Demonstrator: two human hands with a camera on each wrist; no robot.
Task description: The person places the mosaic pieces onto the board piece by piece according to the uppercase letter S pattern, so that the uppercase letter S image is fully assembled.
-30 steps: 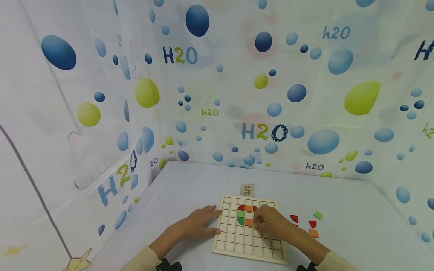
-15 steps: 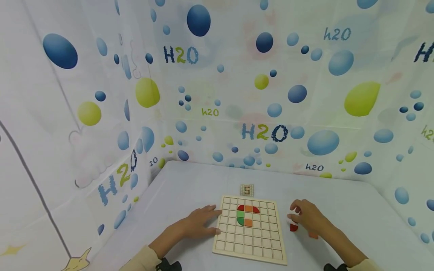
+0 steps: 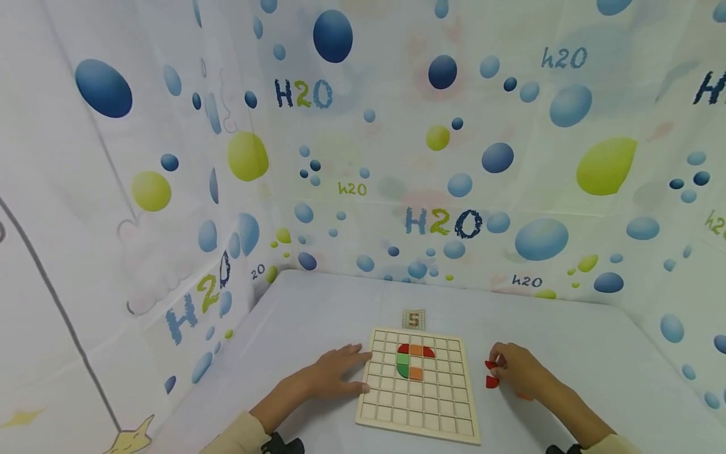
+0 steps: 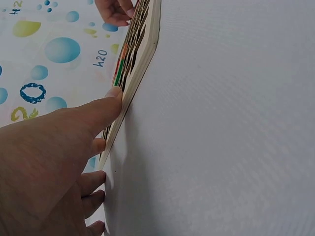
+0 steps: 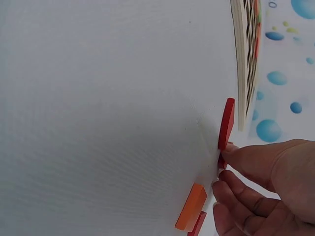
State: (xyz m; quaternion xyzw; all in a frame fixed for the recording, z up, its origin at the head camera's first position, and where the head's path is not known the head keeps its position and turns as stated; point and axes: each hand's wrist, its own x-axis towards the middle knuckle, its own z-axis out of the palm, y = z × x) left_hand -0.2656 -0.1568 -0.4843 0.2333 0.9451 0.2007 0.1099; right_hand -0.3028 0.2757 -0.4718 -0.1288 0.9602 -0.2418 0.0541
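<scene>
A square wooden grid board lies flat on the table. Set in its cells are red tiles, orange tiles and green tiles. My left hand rests against the board's left edge, fingers spread and fairly straight, thumb on the rim. Right of the board, my right hand pinches a red tile between thumb and fingertips, low at the tabletop; the fingers partly hide it. Another red tile with a rounded side lies just in front of the fingers.
An orange tile and one more red tile lie under and beside the right hand. Behind the board sits a small patterned card with an S-like figure. A printed curtain stands along the table's back and left.
My right hand has left the board and moved right to the loose tiles, where its fingers have closed on a red one. The left hand stays at the board's edge.
</scene>
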